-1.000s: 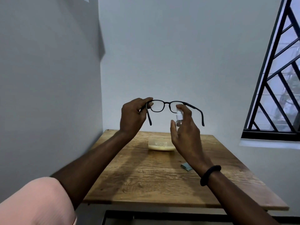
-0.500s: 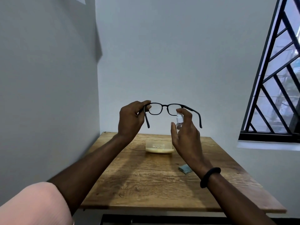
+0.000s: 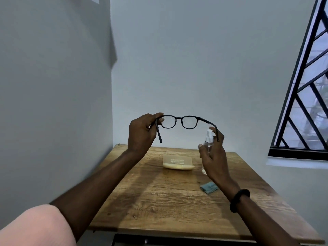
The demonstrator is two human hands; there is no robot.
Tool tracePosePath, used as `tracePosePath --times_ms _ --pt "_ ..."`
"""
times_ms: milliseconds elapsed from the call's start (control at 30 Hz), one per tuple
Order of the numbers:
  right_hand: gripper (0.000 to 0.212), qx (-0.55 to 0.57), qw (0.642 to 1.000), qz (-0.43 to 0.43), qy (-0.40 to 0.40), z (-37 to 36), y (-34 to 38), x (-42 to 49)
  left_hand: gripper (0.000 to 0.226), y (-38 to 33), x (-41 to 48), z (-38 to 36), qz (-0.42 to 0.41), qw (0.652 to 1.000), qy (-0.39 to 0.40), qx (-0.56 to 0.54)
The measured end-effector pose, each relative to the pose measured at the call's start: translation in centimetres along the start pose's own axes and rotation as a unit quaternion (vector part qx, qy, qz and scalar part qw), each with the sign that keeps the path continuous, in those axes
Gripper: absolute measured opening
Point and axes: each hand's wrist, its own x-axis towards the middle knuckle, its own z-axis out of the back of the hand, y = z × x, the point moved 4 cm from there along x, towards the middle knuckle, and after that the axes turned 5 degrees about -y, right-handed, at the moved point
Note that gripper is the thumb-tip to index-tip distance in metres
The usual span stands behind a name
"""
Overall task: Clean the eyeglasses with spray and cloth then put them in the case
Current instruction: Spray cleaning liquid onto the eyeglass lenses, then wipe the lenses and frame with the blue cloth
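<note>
- The left hand (image 3: 142, 134) pinches the black-framed plastic eyeglasses (image 3: 181, 122) at their left hinge corner, holding them up above the far edge of the worn wooden table (image 3: 159, 201), temples open toward the wearer
- The right hand (image 3: 213, 155) is wrapped round a small clear spray bottle with a white nozzle (image 3: 208, 141), forefinger over the top, just below and right of the right lens
- The frame's long axis runs left to right; judged from this, the nozzle must rise and aim leftward to wet the lenses
- A pale yellow case (image 3: 178, 163) lies near the far edge, and a folded teal cloth (image 3: 209, 187) near the right edge, both untouched
</note>
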Motion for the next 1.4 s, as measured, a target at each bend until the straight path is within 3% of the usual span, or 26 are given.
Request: tracePosePath --times_ms 400,800,967,1067,1167,1233,1300,1400 --pt "0.057 -0.072 0.991 -0.117 -0.005 -2.4 -13.5 -0.6 0.035 5.4 -3.0 -0.5 0.007 0.999 0.034 0.002" --pt "0.054 -0.115 0.982 -0.149 -0.001 -2.6 -16.5 -1.7 0.020 10.1 -6.2 -3.9 0.018 0.998 0.044 0.030" --pt "0.054 -0.082 0.978 -0.190 0.001 -2.1 -16.4 -2.0 0.021 10.8 -7.2 -4.5 0.021 0.999 0.039 0.031" --pt "0.054 -0.098 0.981 -0.164 -0.044 -0.4 -15.0 -1.5 0.024 11.3 -7.7 -4.5 0.034 0.999 0.036 0.024" --pt "0.023 -0.161 0.974 -0.080 -0.137 3.3 -12.5 -1.3 0.031 11.8 -8.0 -4.3 0.045 0.998 0.031 0.017" --pt "0.009 -0.215 0.971 -0.050 -0.092 4.6 -11.4 -1.7 0.027 12.3 -8.3 -4.2 0.038 0.999 0.033 0.020" --pt "0.011 -0.250 0.964 -0.077 0.048 4.0 -11.3 -2.9 0.024 12.5 -8.4 -4.3 0.034 0.999 0.032 0.021" --pt "0.011 -0.322 0.917 -0.104 0.210 2.2 -11.9 -4.9 0.026 12.6 -8.5 -4.8 0.025 0.999 0.026 0.026"
